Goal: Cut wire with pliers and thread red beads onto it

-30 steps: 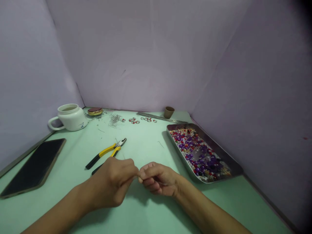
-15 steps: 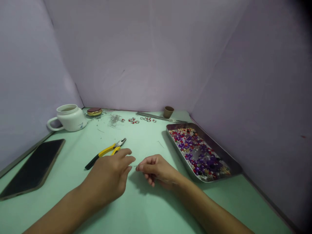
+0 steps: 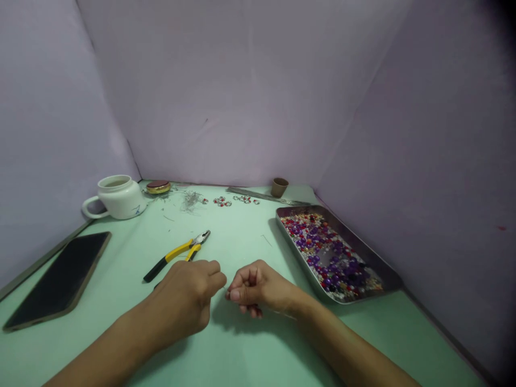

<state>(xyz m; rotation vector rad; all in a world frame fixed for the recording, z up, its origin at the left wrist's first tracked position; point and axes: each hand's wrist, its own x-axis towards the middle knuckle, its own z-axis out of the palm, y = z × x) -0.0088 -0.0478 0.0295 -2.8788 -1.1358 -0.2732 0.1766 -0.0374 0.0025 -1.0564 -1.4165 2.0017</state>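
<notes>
Low over the green table, my right hand [image 3: 262, 287] pinches a small piece of thin wire [image 3: 226, 289] between thumb and forefinger. Just left of it, my left hand [image 3: 193, 290] has its fingers closed together near the wire's other end; its fingertips are partly hidden, so what they grip cannot be made out. Pliers [image 3: 177, 251] with yellow and black handles lie behind my left hand, which covers part of them. Small rings with red beads [image 3: 221, 201] sit in groups farther back.
A metal tray [image 3: 300, 258] of mixed beads stands at right. At left are a dark phone [image 3: 60, 279] and white mug [image 3: 121, 199]. Behind lie a round tin [image 3: 158, 187], wire scraps [image 3: 191, 200], straight wires [image 3: 258, 194] and a brown cup [image 3: 279, 187].
My left hand's fingers have gone from spread to closed, beside my right fingertips. My right hand still pinches the wire, slightly lower in view.
</notes>
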